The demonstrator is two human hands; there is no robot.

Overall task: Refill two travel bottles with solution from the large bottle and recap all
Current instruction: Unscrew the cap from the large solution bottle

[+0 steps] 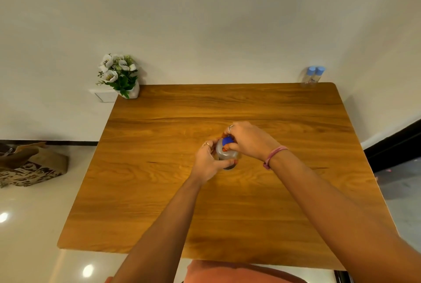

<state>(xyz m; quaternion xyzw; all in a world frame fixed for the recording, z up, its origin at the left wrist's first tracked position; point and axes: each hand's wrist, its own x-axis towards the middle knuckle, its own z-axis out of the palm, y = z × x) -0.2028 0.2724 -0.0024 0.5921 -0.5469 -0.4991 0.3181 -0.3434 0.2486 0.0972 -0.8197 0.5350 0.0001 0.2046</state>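
Note:
The large clear bottle (225, 154) stands upright in the middle of the wooden table (159, 191), seen from above. My left hand (208, 163) wraps around its body from the left. My right hand (247, 140) grips its dark blue cap (227, 140) with the fingertips from the right. Two small clear travel bottles (312, 77) with light blue caps stand side by side at the table's far right corner, well away from both hands.
A white vase with white flowers (120, 76) stands at the far left corner against the wall. A patterned bag (29, 164) sits on the floor to the left. A dark doorway lies to the right of the table.

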